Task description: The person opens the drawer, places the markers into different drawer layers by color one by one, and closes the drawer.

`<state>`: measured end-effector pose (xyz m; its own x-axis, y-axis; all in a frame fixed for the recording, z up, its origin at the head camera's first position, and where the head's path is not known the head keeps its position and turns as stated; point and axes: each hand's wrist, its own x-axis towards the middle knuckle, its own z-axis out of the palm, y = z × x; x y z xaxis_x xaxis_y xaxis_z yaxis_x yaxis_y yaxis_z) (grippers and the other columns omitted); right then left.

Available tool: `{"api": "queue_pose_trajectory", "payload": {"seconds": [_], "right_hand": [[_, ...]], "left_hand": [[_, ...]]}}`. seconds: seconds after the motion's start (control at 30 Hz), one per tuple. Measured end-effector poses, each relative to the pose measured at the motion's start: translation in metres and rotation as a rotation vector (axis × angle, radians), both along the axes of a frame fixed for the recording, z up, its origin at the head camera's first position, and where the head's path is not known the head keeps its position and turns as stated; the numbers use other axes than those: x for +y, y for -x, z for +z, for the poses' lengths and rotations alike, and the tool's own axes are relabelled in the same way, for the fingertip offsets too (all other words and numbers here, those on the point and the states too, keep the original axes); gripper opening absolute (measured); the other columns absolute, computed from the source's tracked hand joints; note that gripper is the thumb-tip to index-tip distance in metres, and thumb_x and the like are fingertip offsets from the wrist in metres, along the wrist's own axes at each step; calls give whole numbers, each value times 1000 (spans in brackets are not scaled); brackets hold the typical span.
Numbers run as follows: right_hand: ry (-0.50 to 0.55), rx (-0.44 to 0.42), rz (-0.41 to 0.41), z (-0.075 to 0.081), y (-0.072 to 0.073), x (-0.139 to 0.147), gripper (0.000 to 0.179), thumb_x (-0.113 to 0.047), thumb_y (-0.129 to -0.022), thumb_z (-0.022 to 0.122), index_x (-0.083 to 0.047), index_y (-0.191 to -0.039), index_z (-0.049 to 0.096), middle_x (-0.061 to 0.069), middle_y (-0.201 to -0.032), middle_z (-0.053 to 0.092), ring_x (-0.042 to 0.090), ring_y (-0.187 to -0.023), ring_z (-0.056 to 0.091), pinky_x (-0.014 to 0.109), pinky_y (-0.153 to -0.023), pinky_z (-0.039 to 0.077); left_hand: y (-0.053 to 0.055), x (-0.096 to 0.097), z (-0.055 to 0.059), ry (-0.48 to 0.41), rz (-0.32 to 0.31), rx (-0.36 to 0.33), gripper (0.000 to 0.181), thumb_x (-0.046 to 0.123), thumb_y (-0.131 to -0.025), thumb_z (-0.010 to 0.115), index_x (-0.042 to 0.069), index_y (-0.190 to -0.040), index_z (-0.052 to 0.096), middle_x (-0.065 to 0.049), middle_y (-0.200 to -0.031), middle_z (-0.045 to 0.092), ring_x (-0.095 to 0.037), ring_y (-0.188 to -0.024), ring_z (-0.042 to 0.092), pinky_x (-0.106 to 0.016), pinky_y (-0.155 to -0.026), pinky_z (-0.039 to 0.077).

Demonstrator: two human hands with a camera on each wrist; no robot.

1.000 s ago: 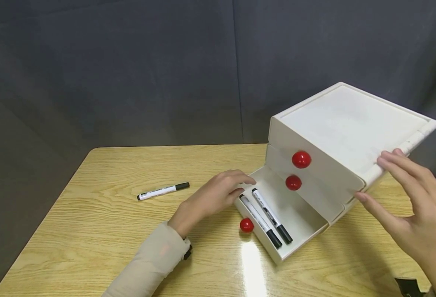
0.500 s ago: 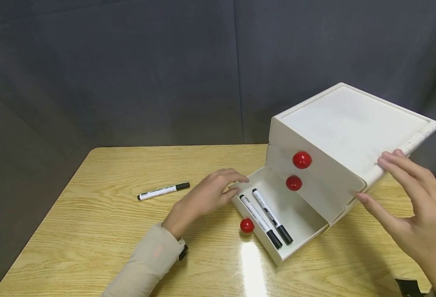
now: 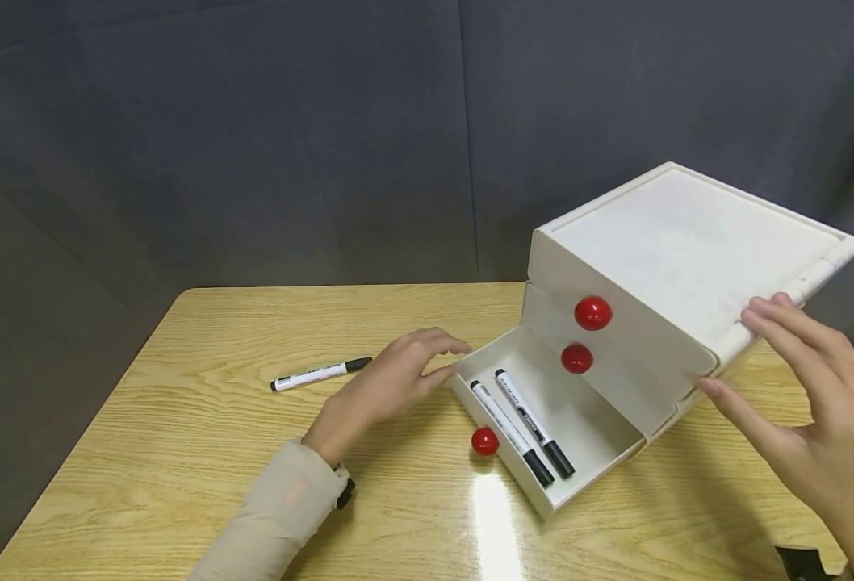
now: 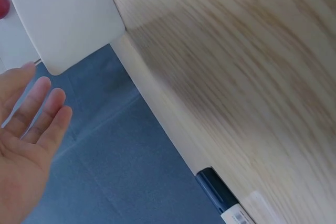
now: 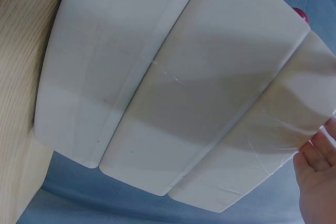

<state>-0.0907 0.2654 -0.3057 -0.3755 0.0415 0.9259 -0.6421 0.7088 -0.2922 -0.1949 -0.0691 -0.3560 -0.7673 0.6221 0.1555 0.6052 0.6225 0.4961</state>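
Note:
A white drawer unit [image 3: 696, 250] with red round knobs stands at the right, its bottom drawer [image 3: 587, 420] pulled out. Two white markers with black caps lie inside: one marker [image 3: 507, 428] along the drawer front, another marker [image 3: 532, 420] beside it. My left hand [image 3: 391, 375] hovers at the drawer's left corner, fingers loosely spread and holding nothing. Behind its wrist, a third marker [image 3: 318, 374] lies on the table. My right hand [image 3: 819, 395] rests on the unit's right edge, fingertips on the top rim and thumb at the front corner; the right wrist view shows fingertips [image 5: 310, 148] against the edge.
The wooden table [image 3: 202, 452] ends at a dark cloth backdrop [image 3: 289, 145]. The drawer's own red knob [image 3: 484, 441] sticks out toward the left. A small black object [image 3: 801, 561] shows at the bottom right, near the right wrist.
My left hand has drawn back leftward from over the drawer's corner, toward the marker on the table. The right hand, drawer unit and markers have stayed put.

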Motion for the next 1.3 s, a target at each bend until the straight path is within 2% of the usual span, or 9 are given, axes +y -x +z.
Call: {"api": "queue_pose_trajectory", "payload": {"seconds": [0.37, 0.8, 1.3], "right_hand": [[-1, -9, -2, 0, 0, 1, 74, -58, -85, 69, 12, -108, 69, 23, -118, 70, 12, -126, 60, 20, -110, 43], [7, -11, 3, -1, 1, 2, 74, -58, -85, 70, 13, -108, 69, 22, -118, 70, 12, -126, 60, 21, -110, 43], [11, -12, 0, -1, 0, 1, 75, -58, -85, 70, 13, -107, 69, 22, -118, 70, 13, -126, 60, 21, -110, 43]], "left_hand": [[0, -14, -1, 6, 33, -23, 34, 15, -95, 67, 13, -129, 64, -1, -128, 66, -18, -122, 61, -34, -106, 50], [0, -36, -4, 17, 76, -19, 33, 16, -96, 66, 12, -129, 64, -2, -128, 66, -21, -122, 61, -39, -105, 50], [1, -59, -8, -2, 112, -12, 32, 15, -96, 67, 12, -128, 65, -3, -127, 67, -24, -117, 63, -41, -98, 54]]}}
